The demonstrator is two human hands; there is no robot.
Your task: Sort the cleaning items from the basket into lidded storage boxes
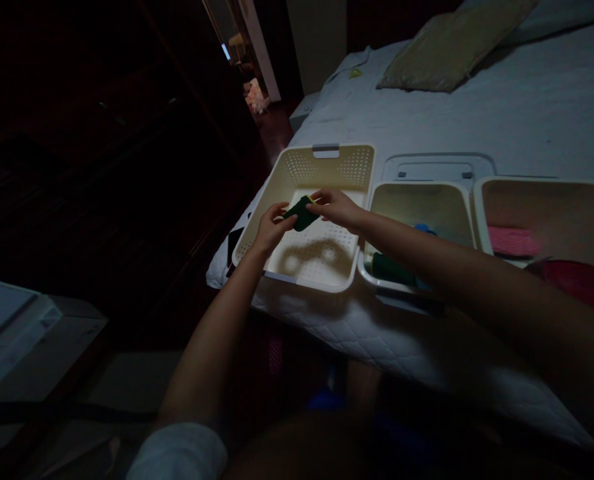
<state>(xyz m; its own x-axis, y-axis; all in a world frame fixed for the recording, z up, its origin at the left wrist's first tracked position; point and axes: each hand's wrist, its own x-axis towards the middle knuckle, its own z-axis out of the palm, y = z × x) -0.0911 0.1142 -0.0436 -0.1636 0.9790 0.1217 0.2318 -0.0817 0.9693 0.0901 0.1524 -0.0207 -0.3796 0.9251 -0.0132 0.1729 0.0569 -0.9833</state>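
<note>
A dark green scouring sponge (303, 215) with a yellow edge is held up between both hands, over a cream perforated basket (327, 283). My left hand (273, 228) pinches its left end. The fingers of my right hand (337, 209) grip its upper right corner. Below the hands, the basket's floor shows only their shadow. To the right stands a cream bin (419, 187) with a dark green item (393, 268) and something blue (425, 229) in it, partly covered by my right forearm.
Another cream bin (541, 183) at the right holds a folded pink cloth (513, 241); a red round object (579, 280) lies near it. Behind the bins is a pale lid (439, 160). All rest on a white-covered bed (551, 120) with a pillow (447, 50). A white cabinet (37, 347) stands lower left.
</note>
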